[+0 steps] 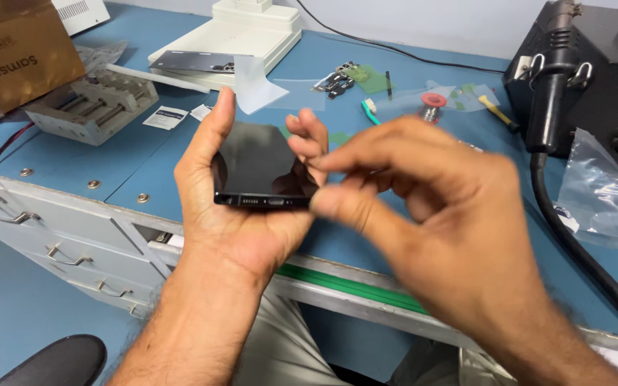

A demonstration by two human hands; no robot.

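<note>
The left hand [241,214] cradles a glossy black slab phone [259,171]. The right hand [423,207], blurred, seemingly pinches its corner, above the blue worktop [144,154] strewn with a clear film sheet [259,86].

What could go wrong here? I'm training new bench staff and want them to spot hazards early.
1. The black phone is cradled in the left hand out past the blue bench edge, so a slip could drop it to the floor.
2. The right hand is blurred at the phone's lower corner; a hasty pinch could knock it loose.
3. The hot-air tool and its thick hose sit close to the right arm and might be snagged.
</note>
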